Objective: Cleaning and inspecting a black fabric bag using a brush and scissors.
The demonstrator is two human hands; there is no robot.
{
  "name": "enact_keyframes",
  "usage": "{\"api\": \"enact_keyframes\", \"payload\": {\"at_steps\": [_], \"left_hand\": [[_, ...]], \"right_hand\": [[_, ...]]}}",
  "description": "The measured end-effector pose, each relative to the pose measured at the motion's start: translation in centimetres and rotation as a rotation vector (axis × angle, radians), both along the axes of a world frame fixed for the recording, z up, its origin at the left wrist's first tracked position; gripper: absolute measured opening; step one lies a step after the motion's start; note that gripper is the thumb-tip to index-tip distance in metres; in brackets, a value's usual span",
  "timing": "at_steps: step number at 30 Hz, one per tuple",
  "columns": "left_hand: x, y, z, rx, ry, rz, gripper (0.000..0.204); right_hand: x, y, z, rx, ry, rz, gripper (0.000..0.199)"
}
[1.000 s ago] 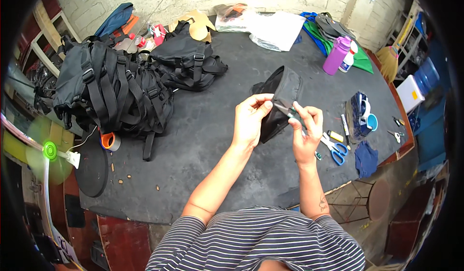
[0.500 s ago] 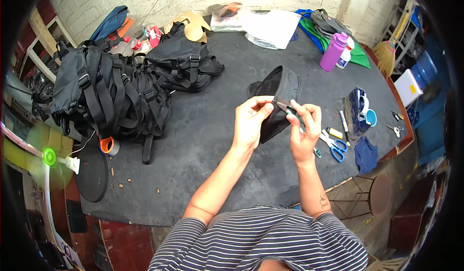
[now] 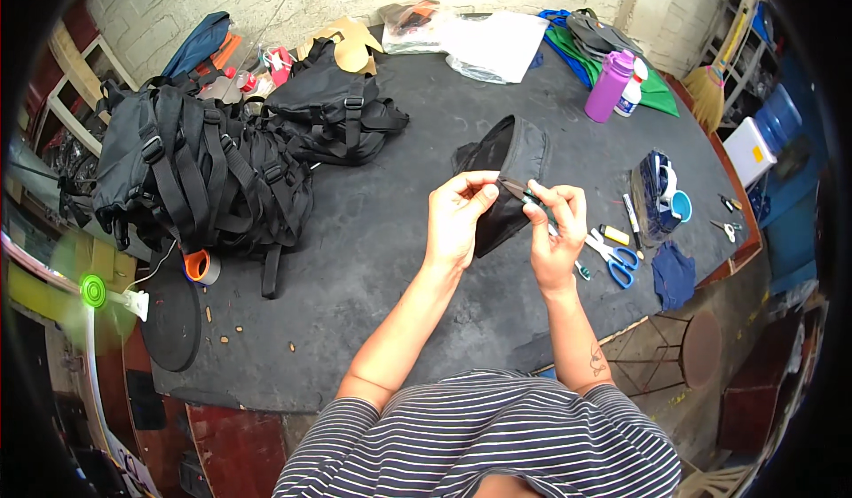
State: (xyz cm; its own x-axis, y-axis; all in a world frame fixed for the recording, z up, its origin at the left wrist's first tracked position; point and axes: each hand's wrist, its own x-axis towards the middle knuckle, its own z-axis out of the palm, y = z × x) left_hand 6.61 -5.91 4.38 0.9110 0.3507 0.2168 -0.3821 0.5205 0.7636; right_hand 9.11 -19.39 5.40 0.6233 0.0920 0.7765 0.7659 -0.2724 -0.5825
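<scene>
In front of me stands a black fabric bag piece, its opening bound with an edge and its inside partly showing. My left hand pinches the edge of this piece between thumb and fingertips. Thread snips with metal blades and a dark green handle are gripped by the thumb and fingers of my right hand. Their tips lie against the fabric edge, right beside my left fingertips. Whether a thread sits between the blades is too small to tell.
A heap of black backpacks covers the left side. Blue-handled scissors, a yellow block and a marker lie right of my hand. A purple bottle stands farther back. A small fan is at the left edge.
The snips have turned a little, and their blades now sit closer to my left fingertips at the fabric edge. Both hands keep their grip; the whole view has shifted slightly.
</scene>
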Motion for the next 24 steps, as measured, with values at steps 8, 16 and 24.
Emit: {"api": "enact_keyframes", "payload": {"at_steps": [8,16,24], "left_hand": [[-0.2,-0.5,0.3,0.060,0.037,0.025,0.016],[-1.1,-3.6,-1.1,0.598,0.003,0.288,0.017],[-3.4,-5.0,0.0,1.084,-0.232,0.627,0.020]], "right_hand": [[0.8,-0.6,-0.2,0.258,0.308,0.171,0.019],[3.7,-1.3,4.6,-0.322,0.528,-0.041,0.047],[3.0,-1.1,-0.4,0.686,0.614,0.656,0.028]]}}
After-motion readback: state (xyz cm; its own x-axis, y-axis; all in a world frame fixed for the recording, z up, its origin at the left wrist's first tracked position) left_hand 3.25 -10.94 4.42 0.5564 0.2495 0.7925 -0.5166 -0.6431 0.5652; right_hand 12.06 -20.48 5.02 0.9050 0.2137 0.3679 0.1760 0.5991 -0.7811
